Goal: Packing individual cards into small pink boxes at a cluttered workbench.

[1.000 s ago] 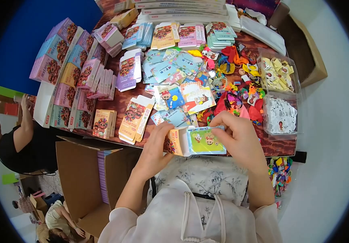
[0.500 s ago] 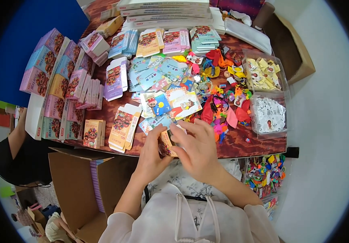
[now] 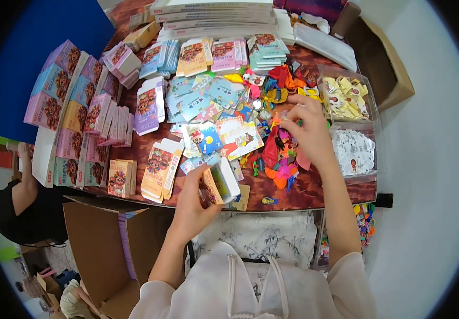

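My left hand (image 3: 187,202) grips a small orange printed carton (image 3: 213,187) near the table's front edge. Its top stands open and shows a pale inside. Over the heap of small colourful toys and balloons (image 3: 272,154), my right hand (image 3: 310,127) reaches with bent fingers apart; I make out nothing held in it. Beside the carton lie a small yellowish card (image 3: 243,198) and a small blue-and-yellow piece (image 3: 269,201). Printed cards (image 3: 206,139) spread out beyond the carton.
Flat cartons (image 3: 160,169) lie left of my left hand, near stacked filled boxes (image 3: 69,114). Clear trays hold yellow packets (image 3: 346,95) and white packets (image 3: 354,151) on the right. A cardboard box (image 3: 96,239) stands below the front edge; another person's arm (image 3: 24,175) shows at left.
My right hand has left the carton and moved right and away to the toy heap. The carton's open top now faces up in my left hand.
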Demonstrator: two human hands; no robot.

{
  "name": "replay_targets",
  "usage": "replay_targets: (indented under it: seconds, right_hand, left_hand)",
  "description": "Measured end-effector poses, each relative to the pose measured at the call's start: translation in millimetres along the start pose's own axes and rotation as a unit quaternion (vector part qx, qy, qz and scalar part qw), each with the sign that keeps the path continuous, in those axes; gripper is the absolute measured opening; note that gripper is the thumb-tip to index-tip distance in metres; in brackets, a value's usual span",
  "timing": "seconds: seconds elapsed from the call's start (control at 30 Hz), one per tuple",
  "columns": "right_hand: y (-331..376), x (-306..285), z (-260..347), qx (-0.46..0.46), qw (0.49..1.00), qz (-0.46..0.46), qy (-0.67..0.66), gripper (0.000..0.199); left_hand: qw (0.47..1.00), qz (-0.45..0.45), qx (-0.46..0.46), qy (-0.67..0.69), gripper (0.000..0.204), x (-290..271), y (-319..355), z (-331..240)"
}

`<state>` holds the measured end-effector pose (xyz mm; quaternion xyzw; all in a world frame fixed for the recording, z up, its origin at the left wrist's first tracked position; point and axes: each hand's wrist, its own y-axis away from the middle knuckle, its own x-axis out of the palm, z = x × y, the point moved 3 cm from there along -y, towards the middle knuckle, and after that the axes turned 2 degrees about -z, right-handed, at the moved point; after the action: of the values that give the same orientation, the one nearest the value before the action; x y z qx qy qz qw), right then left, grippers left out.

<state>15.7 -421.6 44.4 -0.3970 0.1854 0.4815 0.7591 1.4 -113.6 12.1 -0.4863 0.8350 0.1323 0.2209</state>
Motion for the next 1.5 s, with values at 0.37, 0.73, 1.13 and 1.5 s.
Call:
replay_targets:
  seconds: [0.37, 0.73, 1.13, 1.5]
  right_hand:
    - [120.0, -9.5, 31.4, 0.309, 0.881, 0.105, -0.342, 0.014]
    - [125.5, -7.0, 48.7, 0.119, 0.958, 0.170, -0.196, 0.023]
    - [64.2, -25.3, 133.0, -0.029, 0.980, 0.197, -0.016, 0.022]
    - [37.8, -13.4, 121.8, 0.085, 0.948, 0.157, -0.265, 0.009]
  left_hand:
    - [0.998, 0.010, -0.043, 0.042, 0.079, -2.4, -5.2, -7.2]
    - [0.995, 0.017, 0.084, -0.057, 0.079, -1.9, 1.5, -25.7]
    - [0.993, 0.048, 0.086, -0.062, 0.078, 16.7, 1.4, -40.3]
    - [0.999, 0.034, 0.023, 0.007, 0.077, 26.1, -2.2, -27.9]
